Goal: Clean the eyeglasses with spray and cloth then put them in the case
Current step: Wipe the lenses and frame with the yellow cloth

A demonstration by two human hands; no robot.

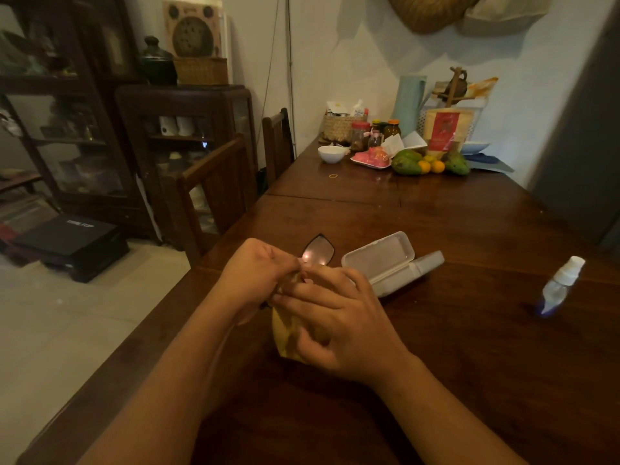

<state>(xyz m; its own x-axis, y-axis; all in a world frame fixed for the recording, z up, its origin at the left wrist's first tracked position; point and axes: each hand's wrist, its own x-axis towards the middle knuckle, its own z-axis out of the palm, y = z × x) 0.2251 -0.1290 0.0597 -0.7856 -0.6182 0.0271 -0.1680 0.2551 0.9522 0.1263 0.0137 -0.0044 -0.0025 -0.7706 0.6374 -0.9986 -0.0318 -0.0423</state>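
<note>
Head view shows us mid-wipe: our left hand (pixel 258 270) is pinched on the frame of the eyeglasses (pixel 317 251), and our right hand (pixel 335 317) is closed around the yellow cloth (pixel 285 333), pressing a fold of it against the lens nearest us. That lens is hidden under our fingers, so we cannot tell how clean it is. The far lens pokes out just beyond our knuckles and catches a glare.

We judge the main risk to be in the grip itself. Both hands hold the glasses above the table (pixel 469 380), and if we rub hard while the left hand holds only a thin part of the frame, we could twist the frame or let it slip onto the wood. Our bare fingertips sit close to the exposed lens, so a small shift would smear it again.

Just beyond our right hand lies the case (pixel 379 256), open, with its lid up. A careless sweep of the right wrist could knock it shut or push it away.

Well to the right of that hand stands the spray bottle (pixel 560 285), upright and apart from everything; reaching across for it with the cloth trailing could tip it.
</note>
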